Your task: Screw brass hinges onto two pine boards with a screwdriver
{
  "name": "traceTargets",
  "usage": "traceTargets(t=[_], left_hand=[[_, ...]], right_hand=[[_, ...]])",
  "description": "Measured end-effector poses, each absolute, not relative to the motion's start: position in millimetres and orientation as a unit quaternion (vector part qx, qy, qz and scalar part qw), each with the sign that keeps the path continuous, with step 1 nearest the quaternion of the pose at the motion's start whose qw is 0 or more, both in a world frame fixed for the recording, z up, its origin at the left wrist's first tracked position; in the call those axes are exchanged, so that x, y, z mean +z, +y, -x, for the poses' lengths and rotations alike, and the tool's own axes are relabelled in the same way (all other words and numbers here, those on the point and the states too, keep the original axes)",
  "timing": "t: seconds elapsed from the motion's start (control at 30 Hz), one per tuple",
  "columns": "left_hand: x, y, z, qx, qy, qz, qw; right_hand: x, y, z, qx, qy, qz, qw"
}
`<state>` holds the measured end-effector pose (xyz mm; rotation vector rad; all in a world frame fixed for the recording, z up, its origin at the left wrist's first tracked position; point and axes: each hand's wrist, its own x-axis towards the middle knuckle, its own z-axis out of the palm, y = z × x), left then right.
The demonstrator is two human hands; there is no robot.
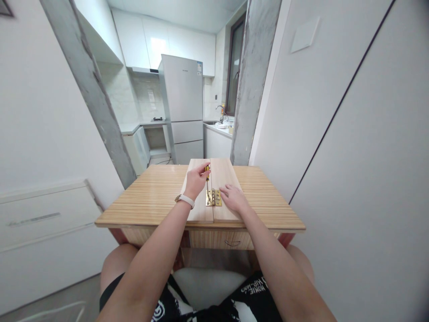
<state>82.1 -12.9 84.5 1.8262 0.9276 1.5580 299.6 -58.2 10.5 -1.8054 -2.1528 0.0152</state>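
Two pale wooden boards (225, 175) lie side by side on a small striped wooden table (150, 197), joined across their seam by a brass hinge (213, 197). My left hand (196, 180) grips a screwdriver with a yellow-and-black handle (207, 170), held upright with its tip down on the hinge's left leaf. My right hand (233, 198) lies flat, fingers spread, on the right board just beside the hinge. A pale band is on my left wrist.
The table has a drawer with a metal pull (232, 243) facing me, above my knees. A white cabinet (40, 223) stands to the left and a white wall to the right. Behind are a grey fridge (182, 107) and a kitchen counter.
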Motion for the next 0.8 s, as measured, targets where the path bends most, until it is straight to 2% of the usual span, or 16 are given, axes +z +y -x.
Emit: traceTargets(t=[0.1, 0.17, 0.5, 0.8], left_hand=[[83.8, -14.8, -83.1, 0.601, 0.401, -0.665, 0.188], [84.7, -15.4, -82.3, 0.597, 0.395, -0.677, 0.174], [94.2, -14.8, -73.2, 0.494, 0.267, -0.768, 0.309], [96.9, -14.2, -70.3, 0.506, 0.258, -0.741, 0.358]], right_hand=[[10.8, -58.3, -299.3, 0.001, -0.756, 0.634, 0.164], [10.9, -58.5, -299.1, 0.000, -0.757, 0.632, 0.162], [13.4, -60.6, -298.6, 0.003, -0.759, 0.631, 0.160], [10.8, -59.0, -299.3, 0.006, -0.755, 0.637, 0.158]])
